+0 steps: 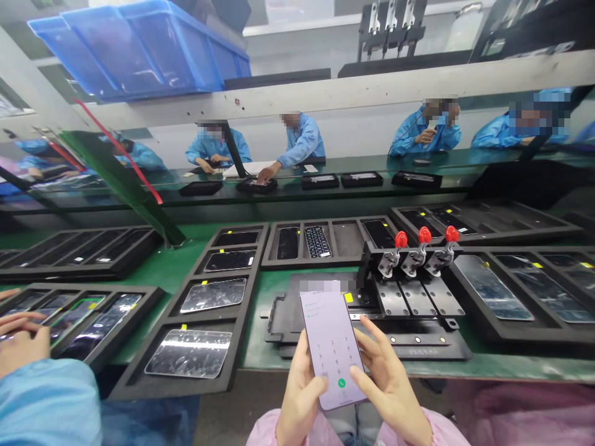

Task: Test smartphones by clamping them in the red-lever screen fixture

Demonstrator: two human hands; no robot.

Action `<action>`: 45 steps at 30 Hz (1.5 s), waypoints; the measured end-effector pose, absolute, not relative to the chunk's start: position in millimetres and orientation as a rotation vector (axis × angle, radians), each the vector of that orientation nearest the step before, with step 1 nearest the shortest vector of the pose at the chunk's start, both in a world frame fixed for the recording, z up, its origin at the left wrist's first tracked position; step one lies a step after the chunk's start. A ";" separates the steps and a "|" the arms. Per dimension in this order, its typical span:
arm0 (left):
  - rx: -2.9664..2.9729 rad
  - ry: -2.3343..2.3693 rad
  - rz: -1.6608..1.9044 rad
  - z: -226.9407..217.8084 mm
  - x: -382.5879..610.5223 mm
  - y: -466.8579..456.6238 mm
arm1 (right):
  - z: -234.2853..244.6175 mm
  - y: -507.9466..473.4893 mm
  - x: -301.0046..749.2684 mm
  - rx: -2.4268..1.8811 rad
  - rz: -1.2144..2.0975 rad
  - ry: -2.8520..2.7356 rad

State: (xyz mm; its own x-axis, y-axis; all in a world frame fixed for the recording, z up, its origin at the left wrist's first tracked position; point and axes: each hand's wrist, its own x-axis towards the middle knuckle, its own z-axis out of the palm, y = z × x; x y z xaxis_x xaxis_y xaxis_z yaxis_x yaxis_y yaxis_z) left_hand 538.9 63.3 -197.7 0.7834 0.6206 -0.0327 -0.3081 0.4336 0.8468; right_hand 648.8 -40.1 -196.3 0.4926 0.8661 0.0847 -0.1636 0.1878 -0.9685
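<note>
A smartphone (334, 347) with a lit dial-pad screen is held upright in front of me, tilted slightly. My left hand (300, 396) wraps its left side, the thumb at the lower screen edge. Around the right side is my right hand (388, 384), its thumb near the bottom right of the dial pad and its index finger by the upper right edge. Behind the phone stands a black clamp fixture (372, 328) with several metal toggle clamps, whose handles are red (424, 235). The phone hides part of that fixture's base.
Black foam trays (253, 248) with phone screens and yellow tags lie on the green bench (260, 310). On the left, a co-worker's hand (23, 341) touches a tray. Co-workers in blue sit across the bench. Overhead, a blue bin (139, 49) rests on a shelf beam.
</note>
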 end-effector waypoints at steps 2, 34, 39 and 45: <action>0.963 0.378 0.596 -197.6 538.9 63.3 | -195.4 -40.5 649.3 -1.151 0.840 -0.769; 0.693 0.460 0.826 -196.1 535.5 69.1 | -220.1 -36.1 645.3 -1.715 0.235 -1.224; 0.659 0.453 0.846 -204.7 533.5 72.0 | -227.0 -39.9 645.2 -1.771 0.168 -1.330; 0.535 0.428 0.929 -212.4 540.6 71.6 | -215.8 -19.7 645.5 -1.842 0.117 -1.400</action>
State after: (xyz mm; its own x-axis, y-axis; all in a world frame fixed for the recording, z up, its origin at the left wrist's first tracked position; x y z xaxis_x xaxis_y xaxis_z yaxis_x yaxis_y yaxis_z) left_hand 540.6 71.6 -212.4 0.5328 0.8381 -0.1169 -0.6335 0.4867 0.6014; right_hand 645.5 -19.7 -215.8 0.3828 0.8435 0.3768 0.7695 -0.0654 -0.6353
